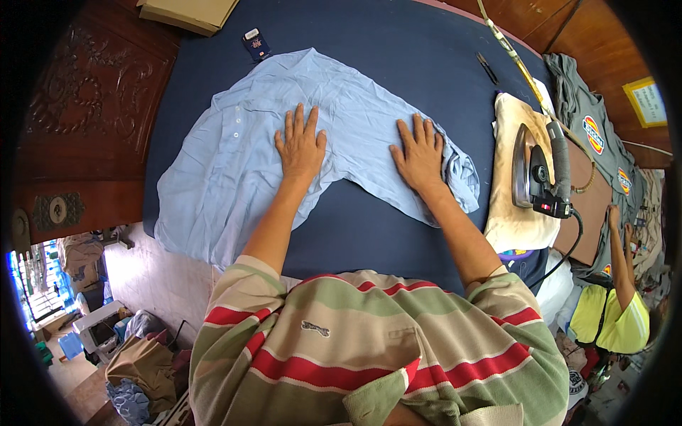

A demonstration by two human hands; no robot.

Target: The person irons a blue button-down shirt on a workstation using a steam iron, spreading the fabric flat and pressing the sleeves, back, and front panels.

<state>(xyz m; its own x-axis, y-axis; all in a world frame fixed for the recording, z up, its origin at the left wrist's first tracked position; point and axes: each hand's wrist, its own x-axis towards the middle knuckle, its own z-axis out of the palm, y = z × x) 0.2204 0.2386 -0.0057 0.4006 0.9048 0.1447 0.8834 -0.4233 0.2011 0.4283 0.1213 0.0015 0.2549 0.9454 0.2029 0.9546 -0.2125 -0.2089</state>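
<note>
A light blue shirt point(234, 163) lies spread on a dark blue padded table point(398, 64), its buttoned front to the left and one sleeve stretched to the right. My left hand point(300, 144) presses flat on the shirt's middle, fingers apart. My right hand point(419, 153) lies flat on the sleeve, close to its bunched cuff point(462, 174). Neither hand grips anything.
An iron point(541, 172) stands on a stained cream pad point(515, 213) to the right, its cord trailing off. A small dark card point(256, 44) and a cardboard box point(188, 13) lie at the far edge. Grey garments hang at the right, where another person in yellow point(618, 312) reaches up.
</note>
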